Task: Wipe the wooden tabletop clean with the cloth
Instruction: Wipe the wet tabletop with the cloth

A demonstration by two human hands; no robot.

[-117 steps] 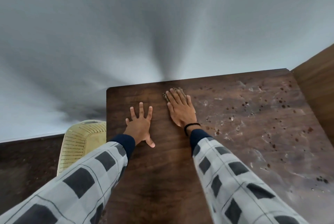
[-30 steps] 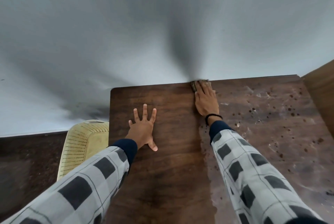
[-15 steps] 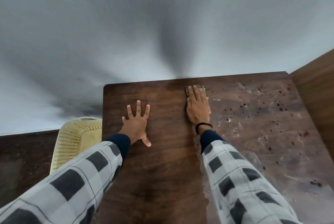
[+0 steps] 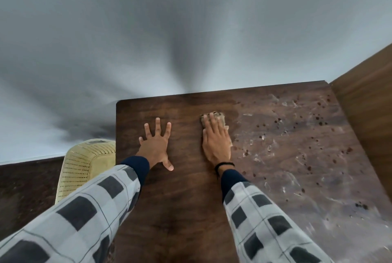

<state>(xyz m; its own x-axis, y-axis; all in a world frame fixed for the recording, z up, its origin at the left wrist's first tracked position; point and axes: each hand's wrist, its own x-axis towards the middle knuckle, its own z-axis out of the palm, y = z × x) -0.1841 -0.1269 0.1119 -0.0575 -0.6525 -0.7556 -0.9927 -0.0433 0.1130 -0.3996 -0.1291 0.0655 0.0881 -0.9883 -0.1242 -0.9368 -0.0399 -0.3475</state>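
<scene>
1. Wall [image 4: 148, 29]: a plain grey-white surface fills the upper half of the head view. The far edge of the worktop stands against it.

2. Worktop [image 4: 180, 209]: dark brown wood that runs from the wall to the bottom edge of the view. The left portion shows plain, even grain. The right portion carries pale smears and dark spots [image 4: 286, 135] across most of its area.

3. Wooden panel [image 4: 369, 103]: an upright board that borders the right edge of the worktop.

4. Sleeves: 2 checked grey-and-black sleeves with dark blue cuffs, the left sleeve [image 4: 84, 220] and the right sleeve [image 4: 265, 226], reach in from the bottom corners.

5. Chair [image 4: 84, 165]: pale yellow perforated plastic, just beside the left edge of the worktop, partly hidden by the left sleeve.

6. Left hand [image 4: 156, 148]: palm down on the clean left portion. Its fingers are straight and spread apart, and they hold nothing.

7. Right hand [image 4: 215, 141]: palm down on the cloth, at the border between the clean portion and the soiled portion. Its fingers are straight and close together, pressing the cloth flat.

8. Cloth [image 4: 221, 118]: brownish, on the worktop near the far edge, mostly covered by the right hand. It shows past the fingertips and along the hand's right side.

9. Wristband [image 4: 224, 165]: a thin black band around the right wrist.
</scene>
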